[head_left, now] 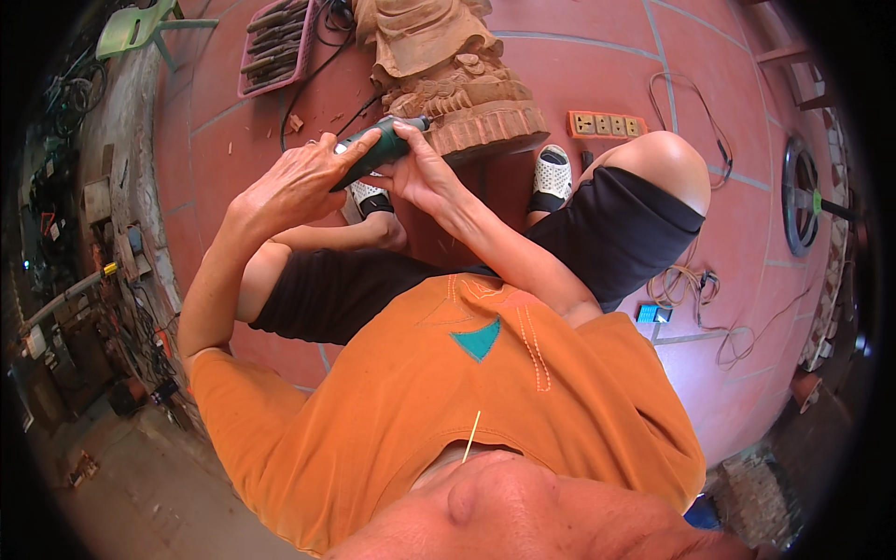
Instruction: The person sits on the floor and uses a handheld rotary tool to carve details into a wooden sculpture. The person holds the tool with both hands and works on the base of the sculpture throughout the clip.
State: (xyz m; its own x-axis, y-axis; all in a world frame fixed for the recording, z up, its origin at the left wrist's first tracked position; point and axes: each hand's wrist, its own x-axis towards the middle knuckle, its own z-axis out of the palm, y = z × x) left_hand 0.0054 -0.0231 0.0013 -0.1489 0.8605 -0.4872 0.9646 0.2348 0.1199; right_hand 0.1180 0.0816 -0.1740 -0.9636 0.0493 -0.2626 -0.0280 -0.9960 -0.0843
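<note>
I hold a dark green handheld power tool (390, 140) with a black tip, shaped like a rotary tool. My left hand (313, 173) is closed round its rear body, the thumb and forefinger stretched along it. My right hand (422, 170) grips the front part, its thumb lying near the black end. Just beyond stands a carved brown wooden statue (448, 65) on a ridged base. The tool's black end is close to the lower carving; I cannot tell if they touch.
Hand tools with long handles lie in a pink basket (245, 70) at far left, near a green plastic stool (131, 28). An orange power strip (607, 125) sits right of the statue. Cords (686, 285) and a black wheel (801, 196) are farther right. Wood chips dot the tiles.
</note>
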